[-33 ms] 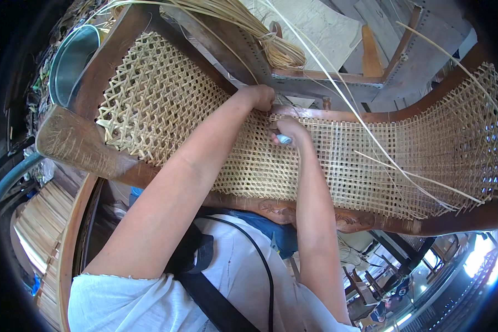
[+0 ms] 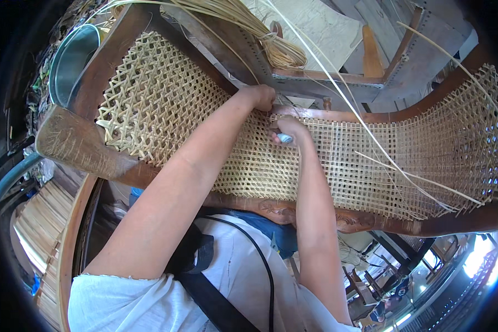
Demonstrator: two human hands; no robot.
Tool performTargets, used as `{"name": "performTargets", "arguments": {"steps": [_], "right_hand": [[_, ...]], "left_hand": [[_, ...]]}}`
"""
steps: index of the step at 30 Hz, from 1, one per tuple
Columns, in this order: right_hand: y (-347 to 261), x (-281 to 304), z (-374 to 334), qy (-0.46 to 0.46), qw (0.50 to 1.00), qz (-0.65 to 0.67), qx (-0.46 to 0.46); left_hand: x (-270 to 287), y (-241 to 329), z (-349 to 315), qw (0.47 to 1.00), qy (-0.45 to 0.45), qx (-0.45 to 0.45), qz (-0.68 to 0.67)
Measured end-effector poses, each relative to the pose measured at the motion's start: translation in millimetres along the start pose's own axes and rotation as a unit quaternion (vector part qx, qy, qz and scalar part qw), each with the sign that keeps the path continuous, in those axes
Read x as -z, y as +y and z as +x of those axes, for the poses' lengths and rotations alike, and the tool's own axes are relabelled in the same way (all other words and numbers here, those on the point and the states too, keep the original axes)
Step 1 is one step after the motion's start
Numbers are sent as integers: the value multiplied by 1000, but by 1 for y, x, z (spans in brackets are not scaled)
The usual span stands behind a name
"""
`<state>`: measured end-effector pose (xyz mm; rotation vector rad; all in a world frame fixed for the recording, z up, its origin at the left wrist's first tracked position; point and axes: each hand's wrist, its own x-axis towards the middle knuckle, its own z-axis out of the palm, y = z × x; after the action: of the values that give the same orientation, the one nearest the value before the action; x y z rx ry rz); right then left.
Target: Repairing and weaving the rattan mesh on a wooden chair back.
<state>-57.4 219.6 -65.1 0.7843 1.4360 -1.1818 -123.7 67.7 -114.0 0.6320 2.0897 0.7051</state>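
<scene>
A long wooden chair frame (image 2: 66,141) with woven cane (image 2: 271,166) lies across in front of me. My left hand (image 2: 264,98) is at the far rail, knuckles up, its fingers bent down out of sight. Just right of it and nearer, my right hand (image 2: 291,128) is closed round a small tool with a light blue-and-white wrapped handle (image 2: 284,138). The tool's working end is hidden by the hand, close to the cane along the far rail. Left of my hands the weave is diagonal; to the right it is an open square grid with loose strands (image 2: 371,137).
A bundle of cane strands (image 2: 282,52) hangs over a wooden frame beyond the far rail. A green bucket (image 2: 74,63) stands at far left, above a pale slatted wooden piece (image 2: 47,221). Long loose strands cross the right side. Chairs and other furniture lie at lower right.
</scene>
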Motion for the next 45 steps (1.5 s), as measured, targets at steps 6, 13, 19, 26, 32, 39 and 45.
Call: {"name": "performTargets", "arguments": {"steps": [6,13,19,26,32,39,45], "right_hand": [[-2,-7,10,29,999,-41,-18],[-5,-2,6,43,997,-42,-48],[0,0,10,15,999,-32,-34],[-4,10,-14,16,998,-40,-48],[14,-23,-37,249,927,-270,78],[15,-56,-30,360,859,-330,156],[14,-55,-30,345,877,-307,134]], "left_hand": [[-9,-1,2,999,5,-16,33],[-7,19,-9,996,17,-50,74],[2,10,-5,992,-3,11,127],[2,34,-19,996,-30,-9,84],[-11,-13,0,997,-31,51,-47],[1,17,-9,997,39,10,62],[-7,2,-7,996,55,36,66]]}}
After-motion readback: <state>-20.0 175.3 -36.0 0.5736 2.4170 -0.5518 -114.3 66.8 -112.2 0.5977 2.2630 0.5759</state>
